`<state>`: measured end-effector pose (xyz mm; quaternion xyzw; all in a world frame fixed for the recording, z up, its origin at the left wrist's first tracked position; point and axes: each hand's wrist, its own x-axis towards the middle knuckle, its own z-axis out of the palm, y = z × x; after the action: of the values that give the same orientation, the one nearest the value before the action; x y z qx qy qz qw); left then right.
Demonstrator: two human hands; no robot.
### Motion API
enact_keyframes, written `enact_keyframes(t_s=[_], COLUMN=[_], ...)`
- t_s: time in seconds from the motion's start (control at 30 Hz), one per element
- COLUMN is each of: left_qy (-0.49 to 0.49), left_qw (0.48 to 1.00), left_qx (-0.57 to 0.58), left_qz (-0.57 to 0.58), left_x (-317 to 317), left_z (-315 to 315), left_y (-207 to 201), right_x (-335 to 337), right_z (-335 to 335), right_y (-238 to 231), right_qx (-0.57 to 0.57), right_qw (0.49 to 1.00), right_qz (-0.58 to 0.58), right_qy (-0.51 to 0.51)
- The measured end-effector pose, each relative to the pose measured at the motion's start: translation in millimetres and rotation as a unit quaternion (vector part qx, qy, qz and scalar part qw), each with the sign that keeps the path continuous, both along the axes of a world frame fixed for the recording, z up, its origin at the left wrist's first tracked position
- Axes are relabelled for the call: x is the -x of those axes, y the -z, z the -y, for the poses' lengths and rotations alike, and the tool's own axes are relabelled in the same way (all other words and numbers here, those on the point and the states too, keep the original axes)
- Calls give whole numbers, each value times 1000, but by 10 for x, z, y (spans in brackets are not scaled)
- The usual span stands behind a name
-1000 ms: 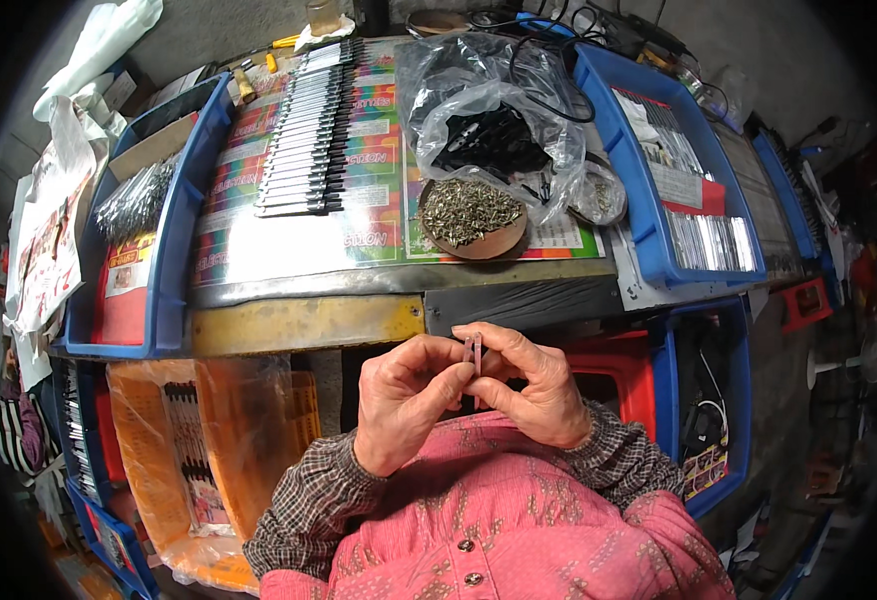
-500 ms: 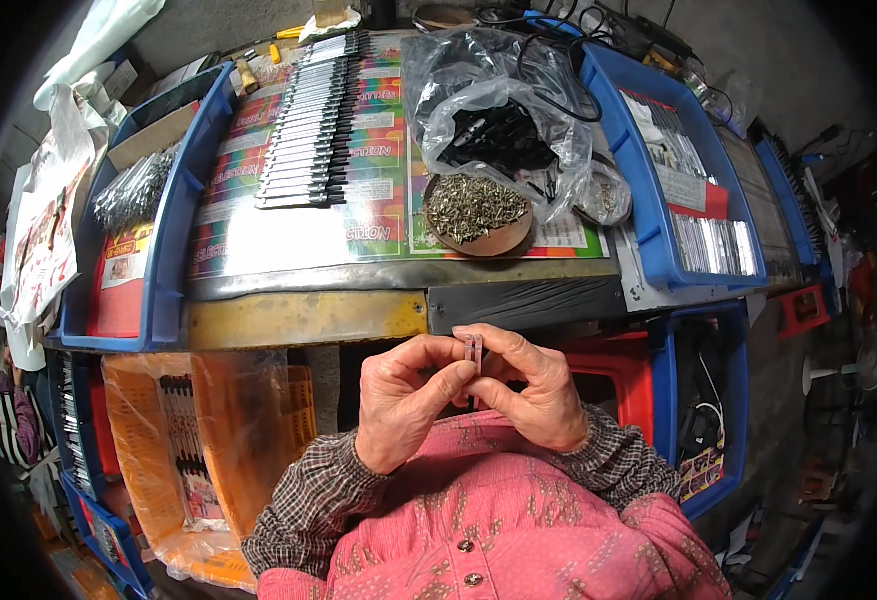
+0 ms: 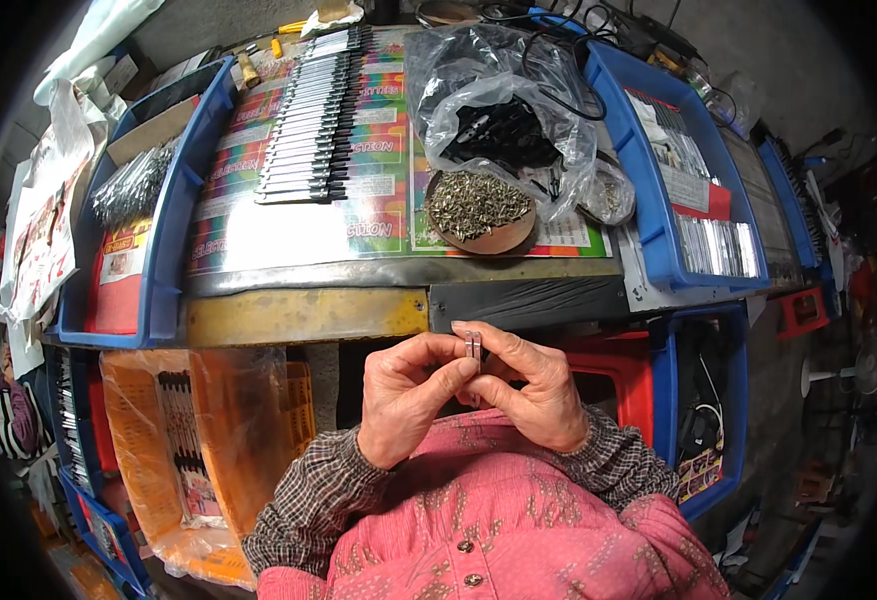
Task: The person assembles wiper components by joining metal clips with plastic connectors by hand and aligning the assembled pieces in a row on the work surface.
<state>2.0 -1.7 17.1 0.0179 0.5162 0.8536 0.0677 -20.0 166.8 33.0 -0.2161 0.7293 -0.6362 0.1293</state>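
Observation:
Close in front of my chest, my left hand and my right hand meet at the fingertips. Between them they pinch a small, narrow, clear plastic piece standing upright. Its lower part is hidden behind my thumbs and fingers. Beyond the hands, on the bench, a shallow round bowl is heaped with small brassy metal parts. Behind the bowl, an opened clear plastic bag holds many black parts. A long row of slim white and silver pen-like sticks with black ends lies to the left of the bag.
Blue bins with slim silvery pieces flank the bench, one left and one right. Its metal front edge lies just past my hands. Below are a plastic-lined orange crate, a red stool-like thing and another blue bin.
Both hands keep the same pinch on the clear piece, with only a slight shift of the fingers. The view has tilted very slightly.

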Motion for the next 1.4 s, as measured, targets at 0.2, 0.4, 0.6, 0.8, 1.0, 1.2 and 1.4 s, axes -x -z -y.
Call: enact_keyframes(t_s=[0.2, 0.4, 0.6, 0.8, 1.0, 1.2, 1.4], left_qy=[-12, -25, 92, 187, 10, -93, -95], left_qw=[1000, 999, 995, 981, 964, 928, 890], left_qx=[-7, 7, 37, 34, 223, 299, 378], left_qz=[-7, -24, 10, 21, -145, -202, -237], left_x=[13, 50, 56, 67, 123, 153, 206], left_z=[-14, -30, 98, 187, 14, -76, -18], left_y=[28, 5, -60, 9, -49, -45, -112], right_x=[42, 73, 283, 322, 321, 319, 538], right_z=[11, 23, -131, -198, -147, -77, -246], right_y=[11, -16, -177, -183, -44, 0, -197], right_qx=[-25, -21, -34, 11, 114, 128, 24], right_qw=[999, 999, 991, 992, 993, 991, 999], right_qz=[-22, -24, -128, -61, -23, -10, -44], right_qy=[-7, -1, -26, -109, -28, 24, -14])
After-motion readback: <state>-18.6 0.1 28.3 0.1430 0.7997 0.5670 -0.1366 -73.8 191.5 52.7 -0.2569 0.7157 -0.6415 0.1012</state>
